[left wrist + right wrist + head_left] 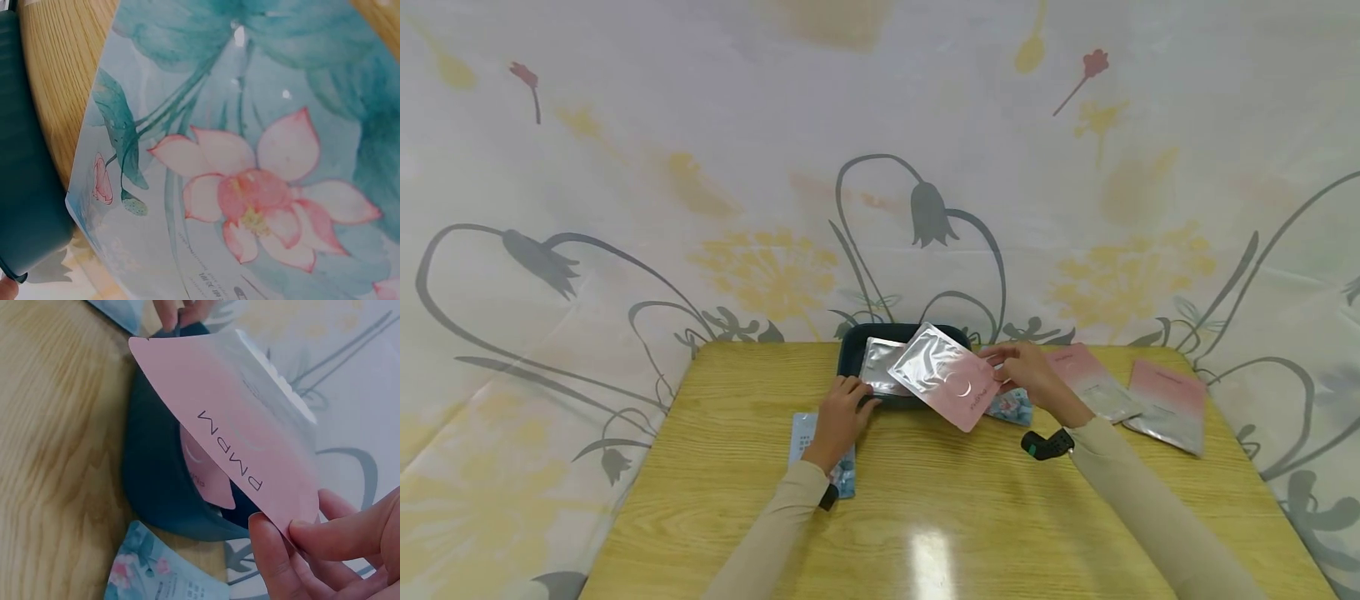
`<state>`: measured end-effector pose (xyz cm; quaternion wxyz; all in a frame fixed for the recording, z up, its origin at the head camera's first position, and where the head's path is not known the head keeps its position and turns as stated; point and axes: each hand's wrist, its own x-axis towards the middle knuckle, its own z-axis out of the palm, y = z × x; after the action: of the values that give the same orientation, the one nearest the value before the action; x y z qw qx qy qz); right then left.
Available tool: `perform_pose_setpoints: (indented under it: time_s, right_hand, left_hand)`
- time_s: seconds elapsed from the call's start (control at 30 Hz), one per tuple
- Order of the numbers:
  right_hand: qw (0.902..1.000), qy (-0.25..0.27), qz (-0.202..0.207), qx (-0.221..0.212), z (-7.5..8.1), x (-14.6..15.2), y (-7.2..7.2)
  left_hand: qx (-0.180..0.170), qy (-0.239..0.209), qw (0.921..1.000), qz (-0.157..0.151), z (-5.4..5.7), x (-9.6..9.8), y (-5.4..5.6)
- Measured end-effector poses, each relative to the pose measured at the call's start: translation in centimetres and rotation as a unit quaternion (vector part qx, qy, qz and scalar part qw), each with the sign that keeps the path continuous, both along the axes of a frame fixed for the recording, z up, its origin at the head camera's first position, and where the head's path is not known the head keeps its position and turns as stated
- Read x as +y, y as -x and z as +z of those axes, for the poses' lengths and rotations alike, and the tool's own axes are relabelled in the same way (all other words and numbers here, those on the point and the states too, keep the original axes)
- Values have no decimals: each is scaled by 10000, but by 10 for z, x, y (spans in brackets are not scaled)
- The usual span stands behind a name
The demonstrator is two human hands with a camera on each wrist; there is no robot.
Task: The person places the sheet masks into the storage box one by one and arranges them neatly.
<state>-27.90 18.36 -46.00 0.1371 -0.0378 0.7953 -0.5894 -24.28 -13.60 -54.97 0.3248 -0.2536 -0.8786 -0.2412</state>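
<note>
My right hand (1024,371) pinches a corner of a pink-and-silver sheet mask packet (951,379) between thumb and fingers. This packet slants over a dark teal plastic bin (850,350), and the right wrist view shows its PMPM lettering. Inside the bin lies another silver-and-pink packet (880,367), partly covered by the held one. At the bin's near left corner, my left hand (841,417) grips the rim with its fingertips, seen also in the right wrist view. Under the left wrist is a blue packet with a lotus print (250,187).
On the right of the wooden table (700,533) lie two more pink-and-silver packets, one (1167,404) near the edge and another (1093,383) beside it. A blue floral packet (1011,408) sits right of the bin. Behind stands a flower-patterned backdrop (760,167).
</note>
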Motion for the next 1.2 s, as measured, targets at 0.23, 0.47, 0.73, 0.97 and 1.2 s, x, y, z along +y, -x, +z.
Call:
perform_pose_setpoints:
  time_s: [0.23,0.47,0.73,0.97,1.2]
  right_hand:
    - [9996,-121,244,-82,-4,-8,20]
    - [9983,-440,366,-56,-3,-22,41]
    - [9965,-462,690,97,-9,-36,59]
    - [9957,-463,785,146,-15,-47,70]
    - [9942,-634,835,255,-18,-56,80]
  left_hand:
    - [110,-16,9999,-37,0,-1,0]
    - [130,101,9999,1,1,-2,1]
    - [184,64,9998,-11,-1,-1,0]
    - [108,95,9999,-11,-1,-1,0]
    - [133,120,9998,3,-3,-3,1]
